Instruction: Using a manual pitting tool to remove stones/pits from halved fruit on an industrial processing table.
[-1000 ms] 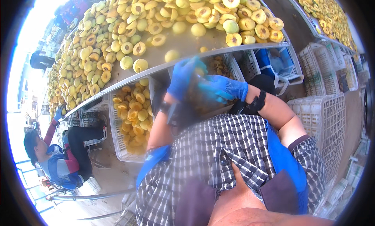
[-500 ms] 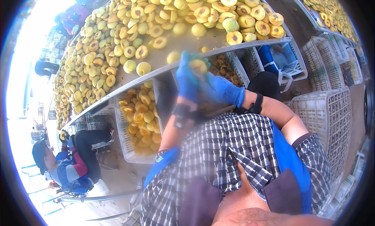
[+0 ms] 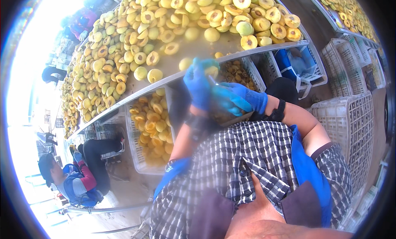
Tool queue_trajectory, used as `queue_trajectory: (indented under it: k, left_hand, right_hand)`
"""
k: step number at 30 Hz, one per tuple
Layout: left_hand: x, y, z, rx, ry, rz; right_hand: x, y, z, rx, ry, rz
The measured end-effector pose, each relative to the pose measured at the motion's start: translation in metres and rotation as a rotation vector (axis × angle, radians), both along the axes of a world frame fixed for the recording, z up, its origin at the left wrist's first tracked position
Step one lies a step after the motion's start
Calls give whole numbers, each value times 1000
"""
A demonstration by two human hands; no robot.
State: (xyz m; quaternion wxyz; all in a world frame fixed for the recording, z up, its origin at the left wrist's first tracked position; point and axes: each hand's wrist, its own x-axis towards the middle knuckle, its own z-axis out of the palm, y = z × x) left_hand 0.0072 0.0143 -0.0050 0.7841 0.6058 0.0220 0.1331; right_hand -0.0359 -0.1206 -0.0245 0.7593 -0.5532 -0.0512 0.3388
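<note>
Your left hand (image 3: 199,85), in a blue glove, has its fingers closed around a yellow stone fruit (image 3: 212,71), which sits above your lap at the near edge of the surface (image 3: 229,44); blur hides whether it is whole or halved. Your right hand (image 3: 242,97), gloved the same way, is just beside it with bent fingers, and something thin and pale shows between the two hands, but you cannot tell from this view how firmly those fingers grip or on what. A loose yellow fruit (image 3: 185,64) lies on the surface close to your left hand, and beyond it a broad heap of fruit halves (image 3: 169,22), many with the cut side and brown centre showing, spreads away to the far left. Below the edge, on your left, a white crate (image 3: 142,169) holds bright yellow halves (image 3: 153,122); under and beyond your right hand, another crate (image 3: 255,72) holds small brown pieces (image 3: 236,73). Farther right stand a blue container (image 3: 285,62) and a large white lattice crate (image 3: 344,119). A co-worker (image 3: 80,183) in a blue vest sits well apart on your left, facing the same surface
</note>
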Motion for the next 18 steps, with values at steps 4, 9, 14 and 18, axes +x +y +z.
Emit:
queue_trajectory:
  k: [4,9,14,18]
  left_hand:
    - [4,7,3,285,-339,-83]
    - [3,4,-20,367,-385,-18]
    - [4,13,-1,-624,257,-309]
    - [2,29,-8,-57,-181,-49]
  right_hand:
    - [5,-13,6,496,342,223]
    - [1,6,-5,238,96,-41]
    - [1,5,-45,-121,-708,-169]
    - [0,-32,-29,21,-277,9]
